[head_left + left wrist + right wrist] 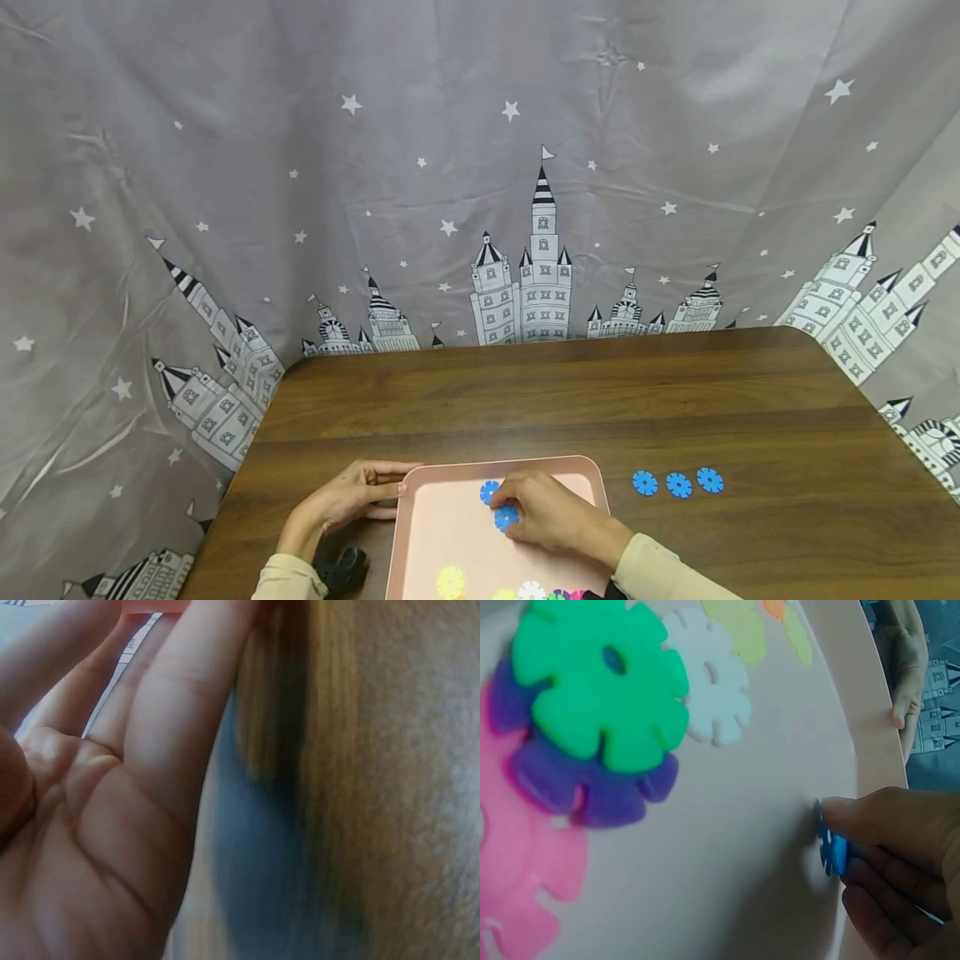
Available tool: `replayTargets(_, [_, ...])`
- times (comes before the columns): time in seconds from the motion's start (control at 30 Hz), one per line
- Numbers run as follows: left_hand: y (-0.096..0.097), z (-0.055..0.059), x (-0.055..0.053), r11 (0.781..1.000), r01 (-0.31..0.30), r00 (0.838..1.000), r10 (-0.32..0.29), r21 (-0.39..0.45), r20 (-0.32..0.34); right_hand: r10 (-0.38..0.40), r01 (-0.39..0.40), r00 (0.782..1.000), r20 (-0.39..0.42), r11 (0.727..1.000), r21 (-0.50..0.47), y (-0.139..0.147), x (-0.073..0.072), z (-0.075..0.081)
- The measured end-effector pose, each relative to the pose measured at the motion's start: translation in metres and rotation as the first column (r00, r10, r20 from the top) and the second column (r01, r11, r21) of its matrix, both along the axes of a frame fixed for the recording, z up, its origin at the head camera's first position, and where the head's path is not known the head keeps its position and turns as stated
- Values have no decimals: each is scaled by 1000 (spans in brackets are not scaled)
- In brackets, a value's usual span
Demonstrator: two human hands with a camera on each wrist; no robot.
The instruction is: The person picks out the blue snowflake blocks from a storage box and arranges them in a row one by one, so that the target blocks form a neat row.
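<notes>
My right hand (555,512) reaches into the pink tray (399,542) and pinches a blue notched disc (506,518) between thumb and fingers. In the right wrist view that blue disc (826,844) is turned nearly edge-on in the fingertips. Just beyond it, close to the fingers, is another blue disc (489,492) inside the tray. My left hand (352,496) is at the tray's left rim, its fairly straight fingers touching the edge from outside. The left wrist view shows the palm and extended fingers (169,690), with a bit of pink tray at the tips.
Three blue discs (678,485) lie in a row on the wooden table (750,400), right of the tray. Along the tray's near part are yellow (450,582), white (532,591), green (600,686), purple (615,799) and pink (532,862) discs, some overlapping. A grey castle-print curtain (450,167) hangs behind.
</notes>
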State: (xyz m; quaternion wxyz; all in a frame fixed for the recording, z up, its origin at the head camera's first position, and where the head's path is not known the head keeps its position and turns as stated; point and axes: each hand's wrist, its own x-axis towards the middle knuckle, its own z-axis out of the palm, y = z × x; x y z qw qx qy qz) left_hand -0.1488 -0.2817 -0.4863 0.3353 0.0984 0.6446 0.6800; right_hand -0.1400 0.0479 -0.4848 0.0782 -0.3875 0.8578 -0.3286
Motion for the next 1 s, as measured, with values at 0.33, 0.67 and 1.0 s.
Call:
replayTargets(0.33, [0, -2, 0, 1000, 11, 1000, -11, 7, -4, -40, 39, 999, -19, 998, -42, 11, -2, 10])
replayTargets(0.67, [-2, -3, 0, 1000, 12, 1000, -12, 12, -10, -95, 94, 995, -11, 992, -85, 37, -10, 24])
replayTargets(1.0, [-1, -3, 1, 1000, -1, 1000, 1, 8, -12, -174, 170, 984, -19, 976, -137, 66, -11, 25])
